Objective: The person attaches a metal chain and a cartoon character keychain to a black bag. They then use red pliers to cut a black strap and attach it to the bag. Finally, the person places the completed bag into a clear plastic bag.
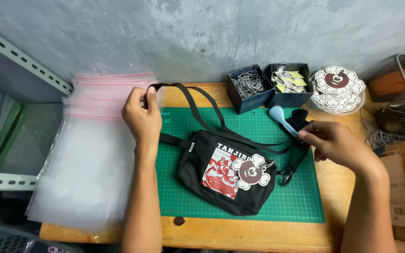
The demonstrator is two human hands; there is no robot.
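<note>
The left hand pinched the strap of a black sling bag at ten o'clock, the right hand gripping its other end at three o'clock, mid-straightening.

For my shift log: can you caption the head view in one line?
Left hand and right hand stretch the strap of a black sling bag on a green cutting mat.

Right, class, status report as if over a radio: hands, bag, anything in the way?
Left hand pinching strap end. Right hand gripping other strap end. Black bag flat on green mat. Plastic bags stacked left.
</note>
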